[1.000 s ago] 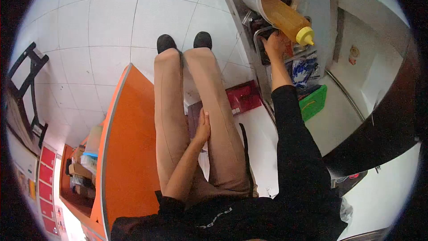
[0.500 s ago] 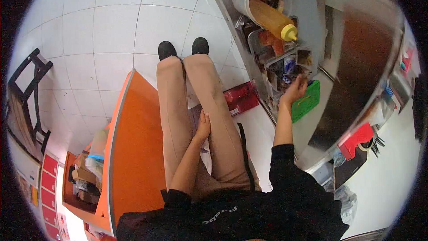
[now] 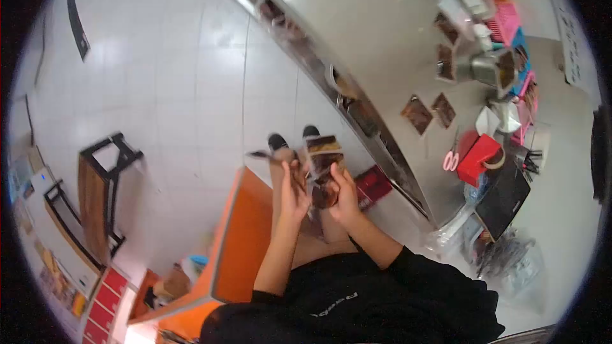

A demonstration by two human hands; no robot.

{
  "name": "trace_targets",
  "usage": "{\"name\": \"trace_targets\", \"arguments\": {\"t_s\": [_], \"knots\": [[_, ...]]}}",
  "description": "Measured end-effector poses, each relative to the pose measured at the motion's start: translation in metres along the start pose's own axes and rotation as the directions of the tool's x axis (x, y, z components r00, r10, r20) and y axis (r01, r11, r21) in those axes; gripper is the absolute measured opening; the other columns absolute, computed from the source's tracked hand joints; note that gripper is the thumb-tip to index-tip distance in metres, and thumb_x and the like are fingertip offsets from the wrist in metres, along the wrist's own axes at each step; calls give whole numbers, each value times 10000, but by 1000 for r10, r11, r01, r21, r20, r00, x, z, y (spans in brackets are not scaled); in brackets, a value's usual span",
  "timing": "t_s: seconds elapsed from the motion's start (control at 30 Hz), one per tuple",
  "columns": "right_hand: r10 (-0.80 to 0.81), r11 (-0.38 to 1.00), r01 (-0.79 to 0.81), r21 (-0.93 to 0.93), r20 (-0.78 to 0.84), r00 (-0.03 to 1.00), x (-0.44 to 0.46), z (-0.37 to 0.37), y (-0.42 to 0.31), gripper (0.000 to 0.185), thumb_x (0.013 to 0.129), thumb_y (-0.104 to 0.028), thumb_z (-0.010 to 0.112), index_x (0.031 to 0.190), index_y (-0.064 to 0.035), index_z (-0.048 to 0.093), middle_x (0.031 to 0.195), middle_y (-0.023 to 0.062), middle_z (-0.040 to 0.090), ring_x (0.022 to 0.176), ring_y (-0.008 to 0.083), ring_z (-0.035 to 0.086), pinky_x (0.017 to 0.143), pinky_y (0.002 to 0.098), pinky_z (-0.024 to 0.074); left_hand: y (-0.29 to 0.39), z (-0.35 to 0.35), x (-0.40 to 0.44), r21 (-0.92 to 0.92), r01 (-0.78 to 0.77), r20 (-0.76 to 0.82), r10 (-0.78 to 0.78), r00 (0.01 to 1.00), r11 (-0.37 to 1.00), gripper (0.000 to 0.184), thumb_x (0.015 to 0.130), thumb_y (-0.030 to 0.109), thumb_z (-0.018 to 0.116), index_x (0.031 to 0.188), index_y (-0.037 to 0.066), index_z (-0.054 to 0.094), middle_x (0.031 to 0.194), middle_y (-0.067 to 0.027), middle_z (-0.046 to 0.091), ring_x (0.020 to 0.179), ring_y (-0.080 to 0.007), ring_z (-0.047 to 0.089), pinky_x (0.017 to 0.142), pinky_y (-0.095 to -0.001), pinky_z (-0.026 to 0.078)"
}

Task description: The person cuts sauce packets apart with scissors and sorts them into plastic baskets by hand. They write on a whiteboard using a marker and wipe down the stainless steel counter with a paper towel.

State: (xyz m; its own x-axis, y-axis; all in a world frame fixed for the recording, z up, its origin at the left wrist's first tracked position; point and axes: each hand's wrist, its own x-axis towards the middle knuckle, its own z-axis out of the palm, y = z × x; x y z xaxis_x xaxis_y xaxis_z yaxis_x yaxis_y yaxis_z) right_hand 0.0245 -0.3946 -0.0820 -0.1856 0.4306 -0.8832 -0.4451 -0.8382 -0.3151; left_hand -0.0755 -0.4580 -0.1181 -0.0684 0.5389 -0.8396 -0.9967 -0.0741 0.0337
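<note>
My right hand (image 3: 344,192) grips a small brown packet (image 3: 324,146) with a yellowish band, held above my lap. More dark brown wrapping shows below it, between my two hands. My left hand (image 3: 293,196) is beside it, fingers curled and blurred. A thin dark piece (image 3: 258,154) juts out past those fingers; its kind is too smeared to tell. On the metal counter to the right lie two flat brown packets, one nearer packet (image 3: 417,114) and one further packet (image 3: 444,110).
Pink-handled scissors (image 3: 451,160), a red box (image 3: 478,158) and a tape roll (image 3: 494,158) sit on the metal counter (image 3: 376,32). Below its edge is an open drawer (image 3: 363,118) of containers. An orange panel (image 3: 245,236) stands at my left, and a black-framed stool (image 3: 102,185) further off.
My right hand has left the drawer containers and come over my lap with a packet. My left hand has risen from my thigh. The view has turned, and the drawer has moved under the counter.
</note>
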Motion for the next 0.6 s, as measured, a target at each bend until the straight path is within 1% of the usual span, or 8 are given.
{"name": "trace_targets", "arguments": {"t_s": [0.1,0.17,0.3,0.37,0.4,0.47,0.53,0.6], "knots": [[-73,994,84,-74,141,987,-60,60,-27,105,904,-202,582,894,-111,532,695,-65,412,545,37,354,514,213,384,38,41,-46,153,-211,79,201,976,966,293,921,248,545,1179,133,465,1163,-75,516,1090,-171,512,940,-383,441],[-183,960,226,-164,240,953,-90,80,-53,125,900,-217,589,894,-108,530,701,-64,414,543,39,362,517,213,383,58,101,-86,275,-338,211,287,934,900,374,918,227,544,1243,113,399,1137,-67,513,1059,-201,531,910,-377,465],[-481,846,528,-75,320,816,-99,95,-124,241,893,-230,598,1048,-64,517,754,-33,493,566,65,434,565,233,428,69,216,-135,352,-457,401,309,862,817,409,899,169,565,1260,91,388,1083,-49,540,1004,-203,571,827,-342,512],[-608,643,732,-224,431,667,-90,102,-169,428,890,-249,598,1205,-15,428,842,22,579,689,114,548,672,262,468,75,258,-129,366,-465,558,210,803,806,465,864,88,586,1281,64,383,1158,-98,527,1037,-207,564,850,-369,498],[-595,486,759,-433,473,650,-93,89,-189,551,881,-242,603,1286,18,336,943,113,614,870,183,599,788,292,463,71,284,-128,409,-509,603,195,774,757,439,861,94,591,1256,50,404,1140,-101,545,1026,-204,569,847,-359,499],[-655,305,691,-655,383,651,-74,37,-216,533,861,-185,603,1278,36,356,1030,188,577,1012,260,561,856,343,446,66,327,-119,501,-580,673,132,728,643,387,855,98,602,1200,25,445,1096,-104,580,999,-198,582,841,-345,502],[-886,-212,264,-941,299,354,-64,-22,-222,500,822,-95,597,1248,55,383,1142,234,501,1086,344,503,889,407,429,62,359,-107,617,-589,688,6,726,521,307,866,143,598,1125,9,499,1023,-95,613,964,-187,597,829,-331,504],[-928,-155,-49,-987,129,350,-40,-88,-216,426,809,-48,575,1186,71,419,1201,246,438,1084,388,473,903,438,410,52,386,-92,677,-554,656,-55,753,485,300,901,245,562,1098,24,516,1010,-82,608,915,-167,608,803,-312,503]]}}
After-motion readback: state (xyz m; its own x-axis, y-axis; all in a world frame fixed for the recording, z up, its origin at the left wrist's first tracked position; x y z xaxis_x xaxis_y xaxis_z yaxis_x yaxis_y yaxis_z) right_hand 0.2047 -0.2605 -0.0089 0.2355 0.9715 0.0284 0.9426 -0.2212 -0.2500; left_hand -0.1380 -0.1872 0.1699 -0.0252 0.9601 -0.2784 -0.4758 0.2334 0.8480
